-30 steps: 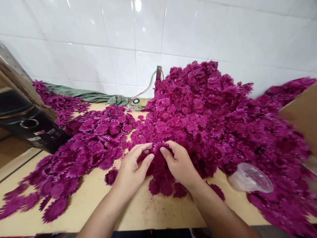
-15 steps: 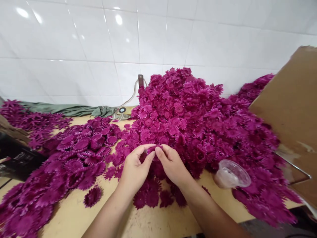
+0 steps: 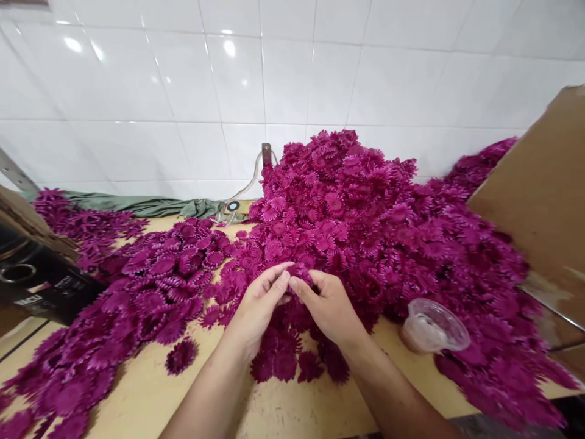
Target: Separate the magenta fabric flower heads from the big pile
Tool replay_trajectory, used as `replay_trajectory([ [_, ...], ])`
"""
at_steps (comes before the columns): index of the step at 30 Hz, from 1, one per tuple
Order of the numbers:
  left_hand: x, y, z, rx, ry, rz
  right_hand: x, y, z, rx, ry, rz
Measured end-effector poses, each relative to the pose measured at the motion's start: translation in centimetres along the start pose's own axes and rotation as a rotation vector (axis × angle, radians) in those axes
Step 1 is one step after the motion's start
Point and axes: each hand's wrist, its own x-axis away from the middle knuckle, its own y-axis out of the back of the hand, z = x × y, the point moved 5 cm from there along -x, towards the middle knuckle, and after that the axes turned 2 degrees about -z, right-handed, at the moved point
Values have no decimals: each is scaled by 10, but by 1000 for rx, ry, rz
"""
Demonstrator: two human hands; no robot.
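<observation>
My left hand (image 3: 259, 305) and my right hand (image 3: 329, 302) meet at the centre, thumbs nearly touching. Between their pinched fingertips is a magenta artificial flower piece (image 3: 300, 272), partly hidden by the fingers. Just behind them rises a tall heap of magenta flower pieces (image 3: 338, 207) with fringed petals. Below my hands, several flat flower pieces (image 3: 284, 363) lie on the yellowish table (image 3: 292, 408). One single curled flower piece (image 3: 181, 355) rests to the left of my left forearm.
A clear plastic cup (image 3: 434, 329) with pale contents stands tilted at right, against the heap. A cardboard box (image 3: 539, 207) borders the right side. More flower pieces (image 3: 155, 286) spread at left, beside a black container (image 3: 50, 286). Green cloth (image 3: 137, 204) lies along the tiled wall (image 3: 237, 73).
The view has shifted slightly, so the scene sits a little further right. My fingers have changed their pinch, and more of the flower piece shows between them.
</observation>
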Motion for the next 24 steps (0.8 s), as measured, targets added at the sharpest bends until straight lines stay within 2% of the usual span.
replay_trajectory([
  [7,9,4,-12,-300,-433,47,-2,-13,-1,-303,-85,147],
  [10,10,-1,-12,-373,-535,101,-4,-15,-5,-415,-137,164],
  [14,5,-3,-6,-348,-484,81,-6,-16,-8,-460,-165,136],
  [18,3,1,-1,-204,-389,20,-5,-19,-5,-418,-121,94],
  [21,0,11,2,9,-269,-94,-3,-16,0,-323,-58,38],
  [24,-1,28,3,323,-117,-289,-2,-7,2,-263,-40,-50],
])
